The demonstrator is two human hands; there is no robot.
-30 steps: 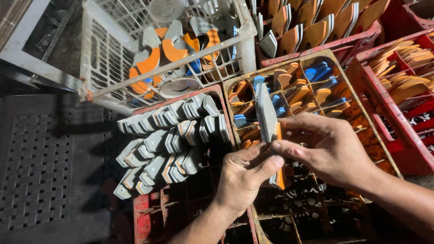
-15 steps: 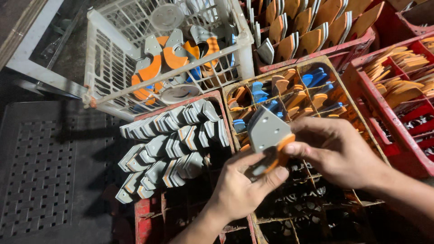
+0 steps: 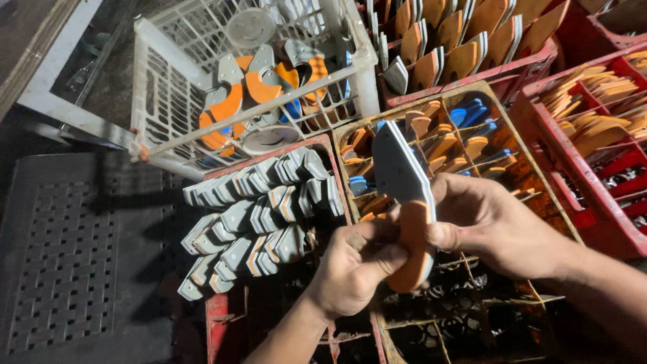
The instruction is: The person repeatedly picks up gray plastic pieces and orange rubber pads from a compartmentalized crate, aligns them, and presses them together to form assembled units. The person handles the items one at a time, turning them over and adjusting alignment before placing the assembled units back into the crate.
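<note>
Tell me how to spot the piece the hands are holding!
Find the yellowish divided crate in the middle, full of small orange and blue pieces. Right in front of it, the left hand and right hand pinch one flat piece. It is grey above and orange below, and the only one lifted clear of the crates.

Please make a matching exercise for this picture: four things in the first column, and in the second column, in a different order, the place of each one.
Things:
1. flat grey-and-orange shaped piece
2. white plastic lattice crate
3. rows of stacked grey pieces
4. blue pieces

Places:
A. at the top left, tilted, with loose orange and grey parts inside
B. in the compartments of the yellowish divided crate
C. held between left hand and right hand
D. on the red crate left of the hands

Pairs: 1-C, 2-A, 3-D, 4-B
</note>
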